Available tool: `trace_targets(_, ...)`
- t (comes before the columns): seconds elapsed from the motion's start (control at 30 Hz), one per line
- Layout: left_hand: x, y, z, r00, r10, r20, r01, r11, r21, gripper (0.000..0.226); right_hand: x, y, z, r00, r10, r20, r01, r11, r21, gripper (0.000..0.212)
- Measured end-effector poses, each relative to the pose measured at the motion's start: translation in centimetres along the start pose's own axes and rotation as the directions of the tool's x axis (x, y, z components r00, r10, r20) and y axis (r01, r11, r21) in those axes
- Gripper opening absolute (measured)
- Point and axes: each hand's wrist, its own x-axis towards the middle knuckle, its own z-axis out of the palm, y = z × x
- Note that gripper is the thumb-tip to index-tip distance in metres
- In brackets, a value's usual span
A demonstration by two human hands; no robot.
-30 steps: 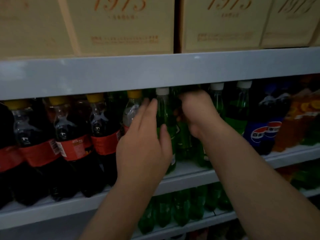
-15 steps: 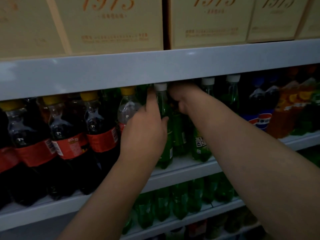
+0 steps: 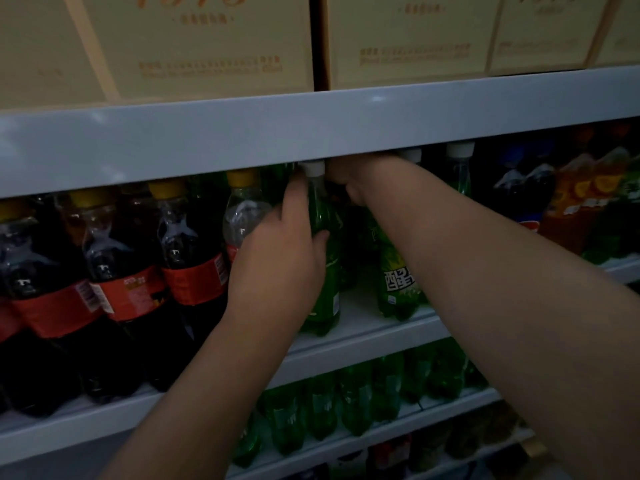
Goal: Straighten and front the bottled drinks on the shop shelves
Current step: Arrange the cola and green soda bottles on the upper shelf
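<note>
Left hand [image 3: 277, 261] is on the green bottle [image 3: 325, 271], the white-capped one standing upright at the front of the middle shelf [image 3: 381, 332]. The thumb [image 3: 320, 237] lies across the bottle's front and the fingers [image 3: 294, 199] run up its left side to the neck, so the bottle is clasped between them. The left forearm rises to the bottle from below, wrist straight.

Right hand [image 3: 349, 180] is just right of that bottle's cap, reached in deep under the grey shelf lip [image 3: 311, 133]. Its knuckles show but its fingers are lost in the shadow behind the bottle, so I cannot tell whether it grips anything. The right forearm comes in long and sloping from the bottle's lower right.

Just right of the green bottle, partly behind that forearm, stands a labelled green bottle [image 3: 398, 282], apart from it with bare shelf between. Left of the green bottle is a row of dark cola bottles [image 3: 121, 271] with red labels and yellow caps. Below it, more green bottles [image 3: 349, 403] line the lower shelf. Above it, pale cardboard boxes [image 3: 207, 46] sit on top.
</note>
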Motion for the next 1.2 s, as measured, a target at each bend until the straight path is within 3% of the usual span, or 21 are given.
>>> trace_targets(0.13, -0.2, -0.1, -0.2, 1.0, 0.0, -0.002, 0.0, 1.0, 0.008, 0.074, 0.0, -0.3, 0.0, 0.999, -0.045, 0.008, 0.045, 0.999, 0.018, 0.023)
trace_targets(0.23, -0.2, 0.1, -0.4, 1.0, -0.013, 0.0, 0.013, 0.999, -0.037, 0.076, -0.6, 0.0, 0.3, 0.999, -0.016, -0.033, 0.021, 0.986, 0.163, 0.014)
trace_targets(0.37, 0.2, 0.2, -0.7, 0.998, -0.066, -0.006, 0.065, 0.987, -0.145, 0.069, -4.1, 2.9, 0.3, 0.997, 0.016, -0.075, 0.028, 0.836, 0.549, 0.026)
trace_targets(0.53, 0.0, 0.1, -0.5, 0.996, 0.021, 0.091, -0.01, 0.992, -0.125, 0.041, -9.4, 7.5, 0.9, 0.995, -0.096, -0.038, 0.1, 0.811, 0.576, 0.049)
trace_targets(0.63, -1.9, -0.2, -0.2, 0.975, 0.076, 0.209, -0.042, 0.985, -0.165, 0.063, -10.9, 9.0, 0.8, 0.978, -0.192, -0.083, 0.202, 0.764, 0.613, 0.052)
trace_targets(0.73, -3.8, 0.2, 0.5, 0.954, 0.085, 0.287, 0.019, 0.939, -0.342, 0.087, -11.5, 10.0, 0.8, 0.958, -0.286, -0.006, 0.214, 0.703, 0.678, 0.056)
trace_targets(0.8, -4.3, 0.2, 0.7, 0.972, 0.054, 0.229, 0.045, 0.911, -0.409, 0.091, -11.7, 10.2, 0.7, 0.94, -0.339, 0.052, 0.193, 0.648, 0.737, 0.057)
trace_targets(0.9, -4.8, -0.2, 0.1, 0.991, 0.005, 0.131, 0.043, 0.929, -0.368, 0.097, -11.1, 10.8, 0.5, 0.941, -0.338, 0.035, 0.175, 0.57, 0.803, 0.053)
trace_targets(0.93, -5.0, -0.3, -0.3, 0.995, -0.002, 0.096, 0.036, 0.937, -0.348, 0.098, -10.7, 11.2, 0.7, 0.956, -0.293, -0.005, 0.185, 0.593, 0.784, 0.047)
trace_targets(1.0, -5.5, -0.7, -1.4, 0.999, -0.02, 0.025, 0.027, 0.94, -0.34, 0.098, -9.5, 12.1, 1.4, 0.963, -0.236, -0.126, 0.266, 0.781, 0.566, 0.029)
trace_targets(1.03, -5.9, -0.9, -2.0, 0.999, -0.034, -0.004, 0.031, 0.937, -0.347, 0.098, -8.7, 12.5, 2.0, 0.935, -0.309, -0.174, 0.35, 0.883, 0.312, 0.026)
trace_targets(1.07, -6.2, -1.1, -2.5, 0.998, -0.052, -0.032, 0.037, 0.937, -0.349, 0.098, -7.8, 12.9, 2.6, 0.888, -0.441, -0.13, 0.444, 0.896, -0.011, 0.029)
trace_targets(1.1, -6.6, -1.4, -2.9, 0.996, -0.069, -0.058, 0.045, 0.939, -0.341, 0.097, -6.8, 13.2, 3.2, 0.838, -0.546, 0.02, 0.525, 0.795, -0.305, 0.033)
trace_targets(1.13, -7.0, -1.7, -3.3, 0.993, -0.088, -0.078, 0.057, 0.941, -0.333, 0.096, -5.9, 13.4, 3.9, 0.801, -0.569, 0.184, 0.576, 0.652, -0.492, 0.038)
trace_targets(1.2, -7.5, -2.2, -4.1, 0.987, -0.128, -0.094, 0.091, 0.941, -0.327, 0.093, -4.3, 13.4, 4.8, 0.792, -0.487, 0.369, 0.592, 0.464, -0.659, 0.046)
